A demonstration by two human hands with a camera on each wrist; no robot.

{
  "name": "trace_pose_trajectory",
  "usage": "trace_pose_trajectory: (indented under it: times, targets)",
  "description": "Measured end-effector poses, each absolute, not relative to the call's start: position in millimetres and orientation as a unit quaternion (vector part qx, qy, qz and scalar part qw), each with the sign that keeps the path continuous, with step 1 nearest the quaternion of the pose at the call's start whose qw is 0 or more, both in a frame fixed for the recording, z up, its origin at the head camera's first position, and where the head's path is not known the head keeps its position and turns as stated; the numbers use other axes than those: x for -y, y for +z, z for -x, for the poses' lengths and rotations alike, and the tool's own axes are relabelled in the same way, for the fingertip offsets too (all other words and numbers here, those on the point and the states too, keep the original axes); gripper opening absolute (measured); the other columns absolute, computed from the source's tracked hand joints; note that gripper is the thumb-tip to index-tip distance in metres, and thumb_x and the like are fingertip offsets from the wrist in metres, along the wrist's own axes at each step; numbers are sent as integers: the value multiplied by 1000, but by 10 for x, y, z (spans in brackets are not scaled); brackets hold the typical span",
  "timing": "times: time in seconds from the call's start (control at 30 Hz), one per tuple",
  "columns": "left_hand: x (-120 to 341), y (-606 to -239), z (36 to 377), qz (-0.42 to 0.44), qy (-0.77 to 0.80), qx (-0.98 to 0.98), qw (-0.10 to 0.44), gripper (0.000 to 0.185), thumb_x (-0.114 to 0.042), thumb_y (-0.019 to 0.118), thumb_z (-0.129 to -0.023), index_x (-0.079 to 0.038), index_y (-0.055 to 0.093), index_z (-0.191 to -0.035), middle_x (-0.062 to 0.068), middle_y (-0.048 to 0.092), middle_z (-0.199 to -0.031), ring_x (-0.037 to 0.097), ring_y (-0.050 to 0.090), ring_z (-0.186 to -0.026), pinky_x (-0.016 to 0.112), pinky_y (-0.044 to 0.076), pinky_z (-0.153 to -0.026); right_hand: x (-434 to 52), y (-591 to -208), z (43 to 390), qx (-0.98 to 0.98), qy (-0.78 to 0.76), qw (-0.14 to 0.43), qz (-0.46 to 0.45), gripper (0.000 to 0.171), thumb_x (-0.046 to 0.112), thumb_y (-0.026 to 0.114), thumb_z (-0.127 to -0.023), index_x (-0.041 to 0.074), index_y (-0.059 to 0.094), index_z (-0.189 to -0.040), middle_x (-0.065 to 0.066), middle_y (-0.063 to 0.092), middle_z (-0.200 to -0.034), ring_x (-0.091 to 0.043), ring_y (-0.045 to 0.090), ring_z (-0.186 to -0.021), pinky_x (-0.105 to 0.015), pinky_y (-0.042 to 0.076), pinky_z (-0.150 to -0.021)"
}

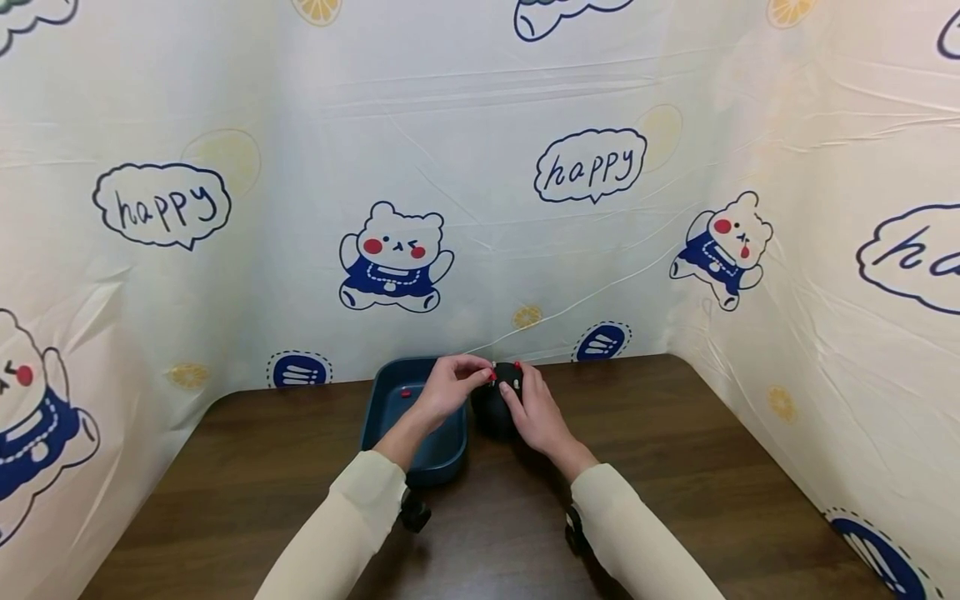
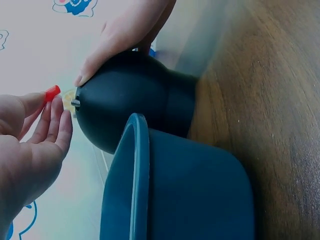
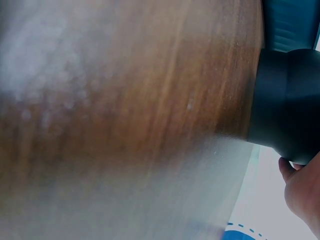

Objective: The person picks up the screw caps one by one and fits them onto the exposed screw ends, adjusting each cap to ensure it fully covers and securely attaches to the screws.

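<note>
My left hand (image 1: 448, 388) pinches a small red cap (image 2: 52, 92) between thumb and fingertips. The cap is beside a metal stud (image 2: 75, 103) on top of a rounded black object (image 2: 125, 95), with a small gap between them in the left wrist view. My right hand (image 1: 538, 412) grips that black object around its upper part, thumb near the studs. It stands upright on its narrower base. In the head view another red piece (image 1: 517, 364) shows on its top by the right fingers. The right wrist view shows only the black object's side (image 3: 295, 100) and part of my right hand (image 3: 305, 195).
Left of the black object, close beside it, is a blue-green tray (image 1: 429, 475) with a small red piece (image 1: 406, 392) in it. Both are on a brown wooden table (image 1: 675, 500). A printed white sheet (image 1: 480, 208) hangs behind and along the sides.
</note>
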State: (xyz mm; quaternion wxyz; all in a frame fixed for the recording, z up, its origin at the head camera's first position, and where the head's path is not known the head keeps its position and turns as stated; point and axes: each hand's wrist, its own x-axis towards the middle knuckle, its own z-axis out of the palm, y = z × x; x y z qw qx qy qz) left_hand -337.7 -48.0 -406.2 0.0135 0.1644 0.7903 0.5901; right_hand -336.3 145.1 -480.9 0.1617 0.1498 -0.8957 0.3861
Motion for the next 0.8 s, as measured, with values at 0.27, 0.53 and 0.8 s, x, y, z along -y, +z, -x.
trace_pose_trajectory:
  times: [0.27, 0.53, 0.8]
  targets:
    - [421, -4054, 3397, -171, 578, -798, -6, 20, -13, 67, -100, -4, 75, -117, 8, 73, -109, 26, 65, -98, 42, 55, -96, -1454, -4823, 3374, 897, 384, 162, -148, 63, 50, 40, -109, 6, 32, -153, -18, 42, -148, -34, 46, -132, -53, 40, -112]
    - [338, -4038, 3408, -186, 554, -811, -33, 17, -13, 68, -99, -5, 76, -113, 6, 73, -107, 24, 64, -93, 37, 57, -85, -1443, -4814, 3352, 894, 386, 169, -153, 62, 48, 41, -109, 4, 33, -152, -19, 42, -149, -35, 46, -132, -54, 41, -110]
    - [274, -4004, 3405, -216, 521, -823, -59, 17, -11, 68, -99, -3, 76, -112, 7, 74, -107, 21, 68, -94, 40, 57, -89, -1446, -4809, 3356, 890, 384, 184, -160, 58, 44, 44, -109, 3, 36, -150, -20, 45, -145, -35, 49, -130, -53, 42, -109]
